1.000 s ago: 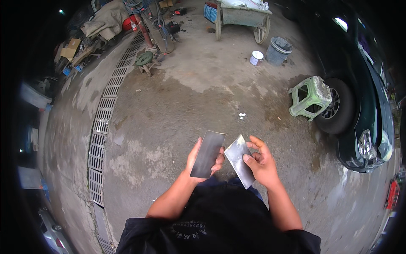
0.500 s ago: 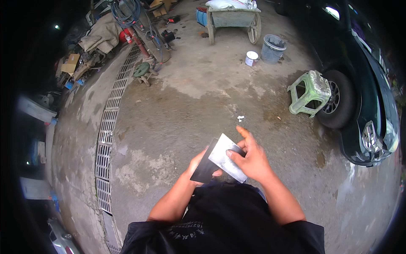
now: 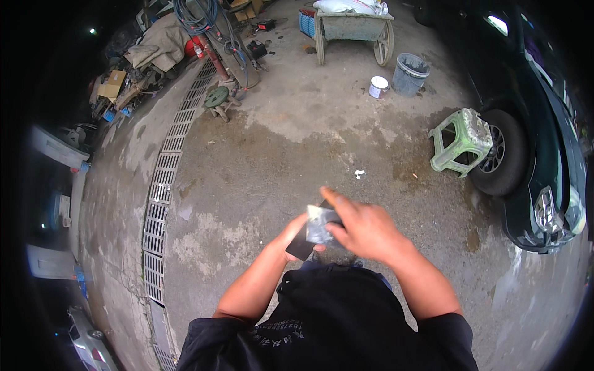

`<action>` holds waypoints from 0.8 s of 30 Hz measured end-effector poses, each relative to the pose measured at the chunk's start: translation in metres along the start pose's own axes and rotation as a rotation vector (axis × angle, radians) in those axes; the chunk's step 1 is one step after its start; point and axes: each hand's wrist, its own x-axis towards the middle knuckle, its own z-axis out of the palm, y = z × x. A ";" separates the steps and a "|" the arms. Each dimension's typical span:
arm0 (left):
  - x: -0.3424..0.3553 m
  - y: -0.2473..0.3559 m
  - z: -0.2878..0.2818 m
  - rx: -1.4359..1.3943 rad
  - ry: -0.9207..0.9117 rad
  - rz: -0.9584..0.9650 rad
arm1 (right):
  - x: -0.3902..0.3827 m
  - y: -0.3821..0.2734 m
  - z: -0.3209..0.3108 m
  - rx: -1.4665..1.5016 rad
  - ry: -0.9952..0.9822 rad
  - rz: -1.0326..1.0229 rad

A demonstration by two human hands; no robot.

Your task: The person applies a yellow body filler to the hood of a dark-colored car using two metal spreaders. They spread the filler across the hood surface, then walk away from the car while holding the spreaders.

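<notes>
My left hand (image 3: 289, 234) is clamped round a thin, dark grey rectangular plate (image 3: 301, 247) in front of my belly. My right has a silvery, pale-smeared flat plate (image 3: 317, 225) overlapping it, thumb on its face — can't see the fingers behind, or whether the plates touch. Both look light and stiff, maybe slick — I'd hold the long edges.

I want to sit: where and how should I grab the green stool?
Probably the left seat edge of the green stool, coming from the left: it stands upright, its seat on top and uncovered, while the wheel sits close on its right.
</notes>
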 end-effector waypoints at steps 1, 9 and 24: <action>0.003 -0.001 0.004 -0.023 0.166 -0.026 | 0.001 -0.019 0.005 -0.003 -0.051 -0.079; 0.020 0.001 -0.002 0.604 0.552 0.706 | -0.037 0.033 0.027 0.873 0.226 0.573; -0.005 0.009 0.025 1.422 0.622 1.062 | -0.042 0.068 0.029 1.380 0.342 0.548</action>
